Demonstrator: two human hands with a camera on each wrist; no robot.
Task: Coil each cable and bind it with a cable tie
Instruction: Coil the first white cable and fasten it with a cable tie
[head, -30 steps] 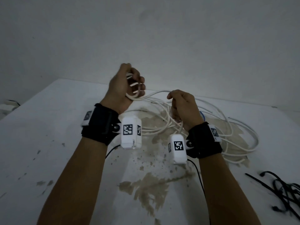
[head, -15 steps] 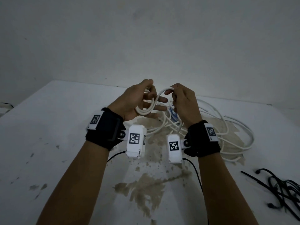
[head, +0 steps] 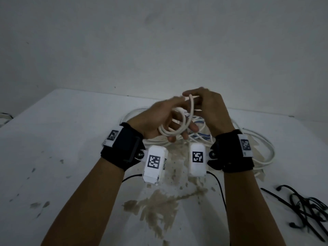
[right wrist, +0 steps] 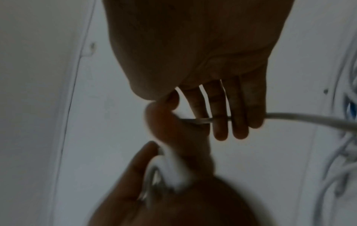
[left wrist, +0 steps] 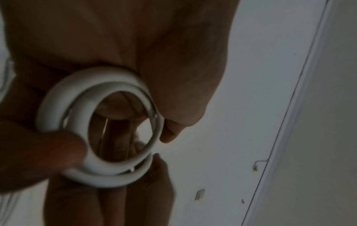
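A few small loops of the white cable (head: 174, 127) are held in the left hand (head: 158, 119), with the fingers and thumb curled around them, up above the table (head: 71, 139). Another stretch of the same cable is pinched in the right hand (head: 211, 110), just beside the loops, and a new loop looks ready to be laid on. Most of the white cable is seen loose on the table behind the hands, so the coiling is judged only just begun. No tie has been put on yet. A pile of black cables (head: 305, 210) is seen at the table's near right corner, not yet coiled.
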